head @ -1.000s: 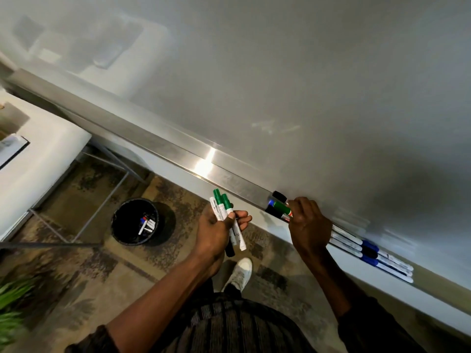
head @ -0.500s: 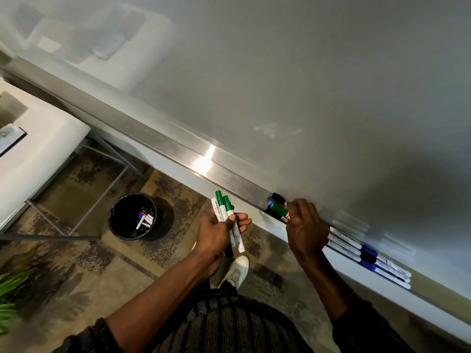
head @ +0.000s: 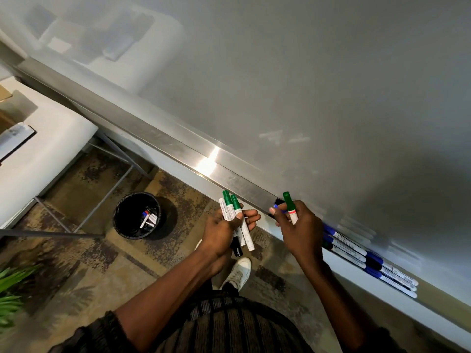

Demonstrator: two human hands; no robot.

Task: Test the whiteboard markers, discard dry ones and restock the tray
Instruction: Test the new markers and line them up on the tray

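My left hand grips a bunch of markers, two with green caps up and one with a black cap down. My right hand holds a green-capped marker upright just off the metal tray under the whiteboard. A blue-capped and a black-capped marker lie on the tray by my right fingertips. Several blue and black markers lie in a row on the tray to the right.
A black bin on the carpet at lower left holds discarded markers. A white table with metal legs stands at the left. A green plant is at the left edge. My white shoe is below my hands.
My right hand has lifted the green-capped marker off the tray and turned it upright. My left hand keeps its bunch of markers in about the same place.
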